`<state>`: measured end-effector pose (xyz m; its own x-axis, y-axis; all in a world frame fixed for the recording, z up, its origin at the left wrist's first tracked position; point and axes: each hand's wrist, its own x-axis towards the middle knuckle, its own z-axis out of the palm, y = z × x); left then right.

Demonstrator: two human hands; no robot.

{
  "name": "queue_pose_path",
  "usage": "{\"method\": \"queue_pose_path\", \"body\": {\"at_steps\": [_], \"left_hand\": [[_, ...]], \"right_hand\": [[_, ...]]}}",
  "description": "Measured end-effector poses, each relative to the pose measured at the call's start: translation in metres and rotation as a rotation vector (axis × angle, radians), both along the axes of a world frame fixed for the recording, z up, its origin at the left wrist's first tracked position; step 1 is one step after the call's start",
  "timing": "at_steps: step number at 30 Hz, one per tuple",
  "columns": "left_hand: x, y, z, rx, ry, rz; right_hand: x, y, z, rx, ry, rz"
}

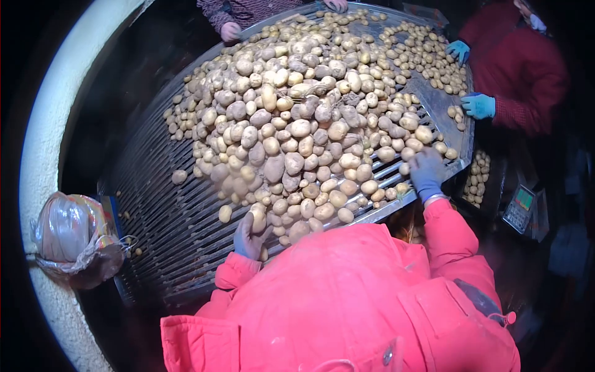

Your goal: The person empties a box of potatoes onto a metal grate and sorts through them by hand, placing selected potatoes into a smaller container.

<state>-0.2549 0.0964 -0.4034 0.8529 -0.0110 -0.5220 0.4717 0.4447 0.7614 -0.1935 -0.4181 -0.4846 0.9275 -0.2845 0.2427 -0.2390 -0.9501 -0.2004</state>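
The tan, oval potato at the near edge of the slatted grey metal table lies against the fingers of my left hand, in a greyish glove; its long axis runs roughly from me toward the far edge. My left hand is much the nearer one; its fingers curve at the potato's side, but I cannot tell whether they grip it. My right hand, in a blue-grey glove, reaches over the near edge by the right corner, fingers bent down among potatoes; whether it grasps one, I cannot tell. The big heap of dusty tan and brown potatoes lies from my hands toward the far edge, too many to count. Two single potatoes sit apart on the slats toward the left edge: one pale oval, one rounder. Beyond, I count two co-workers: two pinkish hands at the far edge, two teal-gloved hands at the right.
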Motion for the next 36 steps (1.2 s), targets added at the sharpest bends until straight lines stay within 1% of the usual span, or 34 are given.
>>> {"method": "queue_pose_path", "body": {"at_steps": [1,2,3,4,5,6,7,8,9,10,11,13,14,16,17,18,19,20,21,22,23,24,25,26,27,28,29,30,32,33,34,35,36], "left_hand": [[0.000,0.005,-0.002,-0.083,-0.017,0.001],[-0.001,0.011,-0.019,-0.077,-0.018,0.011],[-0.002,0.020,-0.047,0.185,-0.238,-0.062],[-0.005,0.027,-0.060,0.451,-0.452,-0.138],[-0.004,0.006,-0.022,0.197,-0.291,-0.100],[-0.001,-0.002,-0.008,0.206,-0.293,-0.091],[0.001,-0.007,0.002,-0.003,-0.199,-0.058],[0.002,-0.010,0.009,-0.214,-0.105,-0.025],[0.002,-0.013,0.014,-0.276,-0.091,-0.024],[0.002,-0.013,0.015,-0.269,-0.093,-0.013],[0.003,-0.013,0.016,-0.320,-0.059,-0.034],[0.006,-0.011,0.018,-0.418,-0.001,-0.040],[0.005,-0.010,0.012,-0.411,-0.007,-0.030],[0.004,-0.010,-0.003,0.127,-0.257,-0.091],[0.008,-0.011,0.004,-0.015,-0.208,-0.072],[0.009,-0.013,0.010,-0.010,-0.212,-0.061],[0.012,-0.021,0.024,-0.146,-0.175,-0.074],[0.015,-0.027,0.031,-0.285,-0.137,-0.092],[0.018,-0.029,0.029,-0.399,-0.056,-0.046],[0.018,-0.038,0.023,-0.400,-0.055,-0.049],[0.019,-0.052,0.015,-0.257,-0.191,-0.163],[0.022,-0.060,0.011,-0.112,-0.330,-0.274],[0.028,-0.070,0.034,-0.376,-0.172,-0.340],[0.036,-0.075,0.043,-0.375,-0.173,-0.340],[0.046,-0.080,0.050,0.153,-0.311,-0.438],[0.056,-0.083,0.053,0.685,-0.439,-0.518],[0.069,-0.069,0.012,1.070,-0.591,-0.431],[0.078,-0.070,0.008,1.062,-0.597,-0.437],[0.092,-0.080,0.007,1.673,-0.702,-0.645],[0.095,-0.085,0.007,1.731,-0.695,-0.683],[0.095,-0.088,0.000,1.723,-0.712,-0.692],[0.092,-0.092,-0.007,1.813,-0.691,-0.660],[0.091,-0.095,-0.014,1.903,-0.669,-0.626]], "right_hand": [[0.006,0.001,0.011,-0.055,-0.155,0.008],[0.011,0.006,0.023,-0.106,-0.313,0.014],[0.017,0.018,0.032,0.044,-0.265,0.105],[0.023,0.035,0.038,0.196,-0.214,0.195],[0.027,0.056,0.037,0.403,-0.200,0.291],[0.029,0.078,0.038,0.471,-0.106,0.387],[0.029,0.102,0.049,0.505,-0.127,0.506],[0.036,0.123,0.049,0.419,-0.229,0.614],[0.039,0.140,0.051,0.316,-0.182,0.632],[0.040,0.152,0.058,0.214,-0.136,0.651],[0.039,0.157,0.059,0.221,-0.138,0.663],[0.037,0.164,0.057,-0.002,-0.187,0.607],[0.040,0.157,0.049,-0.087,-0.109,0.662],[0.040,0.146,0.046,-0.167,0.030,0.620],[0.041,0.143,0.054,-0.245,0.181,0.542],[0.042,0.140,0.064,-0.323,0.330,0.460],[0.037,0.147,0.088,-0.158,0.408,0.469],[0.030,0.155,0.083,0.115,0.310,0.606],[0.019,0.163,0.079,0.391,0.209,0.733],[0.005,0.184,0.097,0.964,0.383,0.716],[-0.001,0.203,0.070,1.138,0.334,0.761],[-0.001,0.215,0.049,1.433,0.520,0.710],[-0.006,0.220,0.067,1.817,0.604,0.512],[-0.011,0.222,0.084,2.188,0.680,0.274],[-0.009,0.218,0.075,2.191,0.676,0.276],[-0.006,0.207,0.060,2.365,0.672,0.215],[-0.005,0.196,0.050,2.536,0.663,0.145],[-0.004,0.187,0.051,2.695,0.686,-0.007],[-0.006,0.171,0.052,2.765,0.626,0.057],[-0.007,0.167,0.051,2.763,0.606,0.055],[-0.010,0.164,0.050,2.788,0.580,0.004],[-0.013,0.160,0.049,2.814,0.550,-0.049],[-0.016,0.155,0.048,2.817,0.524,-0.055]]}}
